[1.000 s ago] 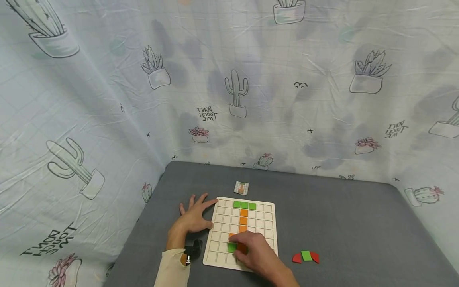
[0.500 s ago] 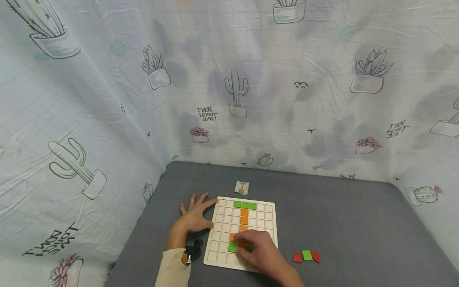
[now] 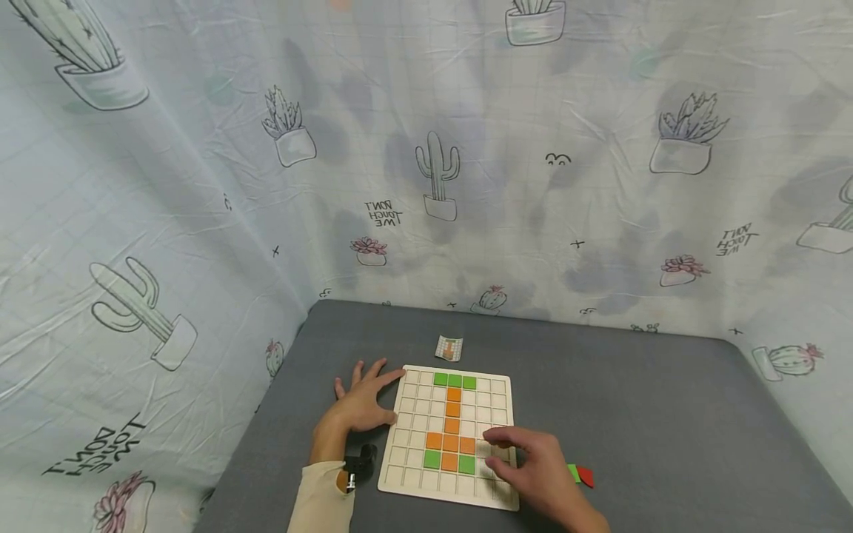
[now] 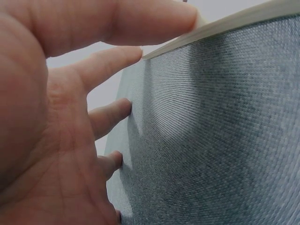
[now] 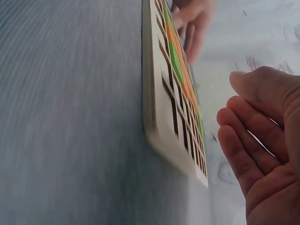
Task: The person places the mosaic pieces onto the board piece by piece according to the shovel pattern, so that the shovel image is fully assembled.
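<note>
A pale gridded board (image 3: 489, 403) lies on the grey table. Three green square tiles (image 3: 455, 380) fill part of its top row, and a column of orange tiles (image 3: 453, 409) runs down from them to a wider orange row. Below that, green tiles (image 3: 467, 465) flank an orange one. My left hand (image 3: 360, 406) is spread at the board's left side; in the left wrist view its thumb and index fingertip touch the board's edge (image 4: 243, 21). Over the board's right side, my right hand (image 3: 536, 466) has loosely bent fingers with nothing between them; the right wrist view shows its bare palm (image 5: 269, 187).
A small card (image 3: 449, 349) with a printed grid pattern lies beyond the board. Right of my right hand show a green tile (image 3: 574, 474) and a red curved piece (image 3: 586, 476). A printed cloth (image 3: 506, 222) hangs behind the table.
My right hand has left the lower tiles and moved right, uncovering an orange and a green tile there. It now hides one red piece on the table. My left hand stays put.
</note>
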{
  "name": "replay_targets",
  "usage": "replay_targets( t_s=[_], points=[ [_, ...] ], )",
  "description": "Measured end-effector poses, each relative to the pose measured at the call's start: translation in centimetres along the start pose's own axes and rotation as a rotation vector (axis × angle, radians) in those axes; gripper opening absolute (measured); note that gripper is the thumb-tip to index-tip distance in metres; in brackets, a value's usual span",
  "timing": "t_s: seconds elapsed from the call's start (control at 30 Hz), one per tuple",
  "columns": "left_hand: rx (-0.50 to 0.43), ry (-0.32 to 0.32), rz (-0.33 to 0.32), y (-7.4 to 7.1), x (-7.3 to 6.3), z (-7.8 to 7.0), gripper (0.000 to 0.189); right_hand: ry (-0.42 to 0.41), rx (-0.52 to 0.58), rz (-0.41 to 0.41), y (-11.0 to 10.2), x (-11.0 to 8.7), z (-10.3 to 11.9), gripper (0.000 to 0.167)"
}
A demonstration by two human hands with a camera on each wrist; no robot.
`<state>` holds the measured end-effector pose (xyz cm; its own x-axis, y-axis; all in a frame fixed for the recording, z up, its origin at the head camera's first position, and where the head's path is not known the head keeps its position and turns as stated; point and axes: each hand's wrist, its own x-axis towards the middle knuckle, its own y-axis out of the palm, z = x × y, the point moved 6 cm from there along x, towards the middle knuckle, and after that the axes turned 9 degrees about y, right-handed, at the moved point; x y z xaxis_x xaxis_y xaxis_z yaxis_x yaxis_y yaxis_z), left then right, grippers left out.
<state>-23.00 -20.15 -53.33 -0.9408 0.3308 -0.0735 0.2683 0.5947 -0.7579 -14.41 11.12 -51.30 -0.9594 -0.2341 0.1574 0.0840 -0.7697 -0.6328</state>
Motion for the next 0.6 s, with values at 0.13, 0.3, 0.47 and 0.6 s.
replay_targets(
  t_s=[0.13,0.3,0.47,0.6],
  points=[
    [0.0,0.002,-0.005,0.1,-0.1,0.0,0.087,0.047,-0.023,-0.053,-1.6,-0.8,-1.1,0.033],
    [-0.004,0.006,-0.014,0.2,-0.3,-0.1,0.087,0.175,-0.045,-0.113,-3.5,-1.9,-2.6,0.035],
    [-0.004,0.007,-0.021,0.3,-0.5,-0.2,0.087,0.184,-0.066,-0.188,-5.3,-3.1,-3.7,0.036],
    [-0.001,0.004,-0.021,0.3,-0.5,-0.3,0.087,0.125,-0.133,-0.268,-6.7,-4.0,-4.4,0.039]
  ],
)
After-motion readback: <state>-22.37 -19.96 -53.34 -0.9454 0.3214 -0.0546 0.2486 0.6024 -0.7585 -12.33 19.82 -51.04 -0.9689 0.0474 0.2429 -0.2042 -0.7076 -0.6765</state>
